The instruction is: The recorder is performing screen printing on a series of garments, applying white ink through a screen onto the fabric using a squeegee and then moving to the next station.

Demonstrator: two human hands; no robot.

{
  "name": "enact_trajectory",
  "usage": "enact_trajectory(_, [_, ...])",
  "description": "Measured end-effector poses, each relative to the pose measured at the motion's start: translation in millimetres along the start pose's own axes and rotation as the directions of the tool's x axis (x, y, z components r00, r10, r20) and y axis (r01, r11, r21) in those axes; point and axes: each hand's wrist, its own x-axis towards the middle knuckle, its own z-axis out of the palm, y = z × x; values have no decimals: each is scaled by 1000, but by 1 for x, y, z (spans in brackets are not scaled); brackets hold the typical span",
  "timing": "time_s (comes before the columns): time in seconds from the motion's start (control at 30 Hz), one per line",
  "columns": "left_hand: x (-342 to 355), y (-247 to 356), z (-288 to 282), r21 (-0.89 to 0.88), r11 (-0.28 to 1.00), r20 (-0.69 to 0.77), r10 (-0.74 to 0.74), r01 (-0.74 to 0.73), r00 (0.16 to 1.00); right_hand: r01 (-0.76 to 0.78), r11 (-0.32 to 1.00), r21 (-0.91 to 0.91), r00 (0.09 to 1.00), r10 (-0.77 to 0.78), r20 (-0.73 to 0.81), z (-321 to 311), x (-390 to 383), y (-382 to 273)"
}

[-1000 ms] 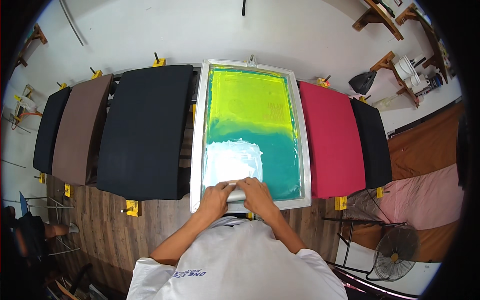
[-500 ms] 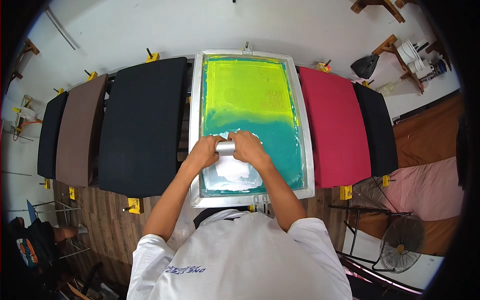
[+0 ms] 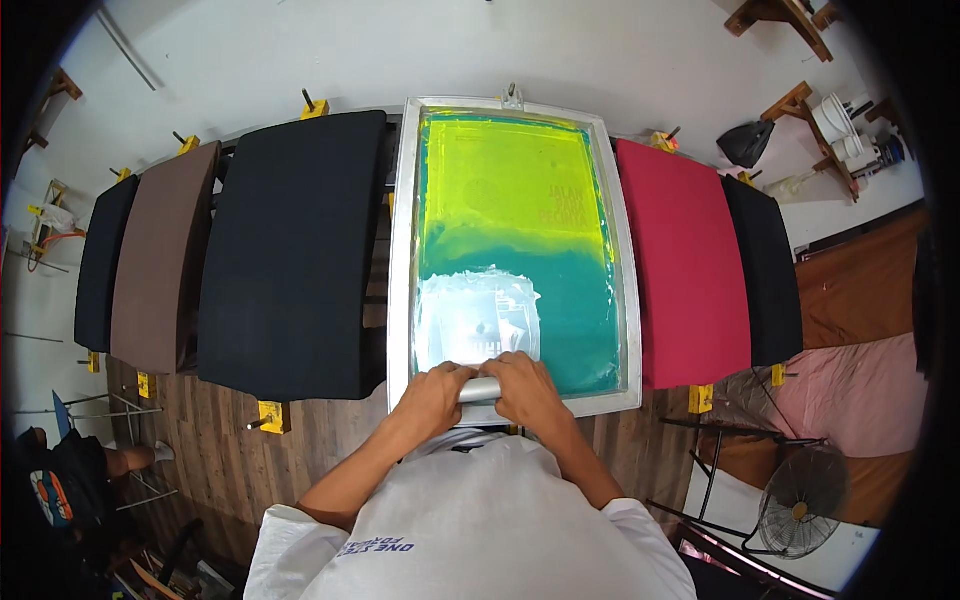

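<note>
Both hands are closed on a silver-handled squeegee (image 3: 481, 390), my left hand (image 3: 434, 397) at one end and my right hand (image 3: 526, 393) at the other. They are at the near edge of a screen printing frame (image 3: 627, 290) with a metal rim. Its mesh is yellow-green in the far half and teal (image 3: 575, 290) in the near half. Just beyond the squeegee, a patch of white ink (image 3: 450, 320) covers the near left of the mesh, with part of a design showing through. The squeegee's blade is hidden by my hands and its handle.
A large black pallet (image 3: 290, 255), a brown one (image 3: 165, 260) and another black one stand to the left. To the right are a red pallet (image 3: 685, 265) and a black one (image 3: 762, 270). Yellow clamps (image 3: 272, 416) hold their ends. A floor fan (image 3: 800, 500) stands lower right.
Both hands have drawn the squeegee toward me, from the middle of the white patch to the frame's near edge. More of the white-inked design is now uncovered. The view has shifted slightly.
</note>
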Motion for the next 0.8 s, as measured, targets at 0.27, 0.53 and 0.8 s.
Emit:
enact_trajectory(0.27, [76, -40, -61, 44, 998, -82, 47, -44, 995, 24, 995, -101, 998, -30, -60, -42, 96, -4])
enact_trajectory(0.53, [96, -56, -83, 84, 996, -65, -10, 16, 998, 52, 998, -42, 992, -56, -109, -26, 136, 2])
enact_trajectory(0.8, [42, -49, -63, 70, 997, -104, -38, 45, 994, 216, 974, -71, 968, -224, -117, -3, 98, -13])
